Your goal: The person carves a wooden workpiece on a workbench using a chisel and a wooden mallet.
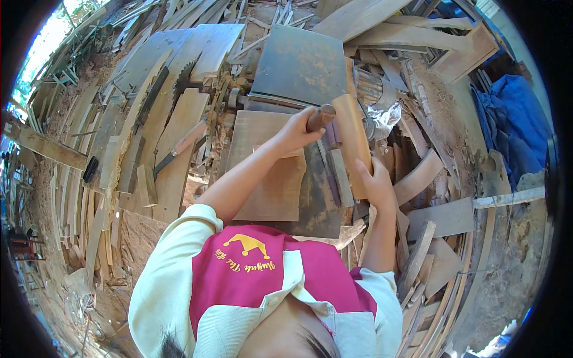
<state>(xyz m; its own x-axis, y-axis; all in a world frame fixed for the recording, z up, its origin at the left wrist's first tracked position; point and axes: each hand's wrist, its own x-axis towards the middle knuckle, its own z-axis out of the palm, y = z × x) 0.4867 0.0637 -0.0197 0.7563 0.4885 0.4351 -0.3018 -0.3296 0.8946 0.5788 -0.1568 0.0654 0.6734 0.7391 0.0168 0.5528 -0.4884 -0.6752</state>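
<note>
Scrap wood point(444, 259) crowds both sides, with a blue tarp point(516, 119) far right. A grey metal plate point(304, 65) fills the far middle; nearer lies a brown board point(262, 185). The right hand point(379, 182) clasps a pale plank point(351, 140) at its near right edge, blocking what lies beneath. A wooden-handled blade point(188, 139) lies left. The left hand point(298, 130) curls round a short wooden cylinder point(320, 117).

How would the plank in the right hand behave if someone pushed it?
The plank would probably stay stiff, as it looks thick and shows no sag. It might slide rather than roll, since its broad face looks smooth and fairly flat. Being long and narrow, it could tip if stood on end.
</note>
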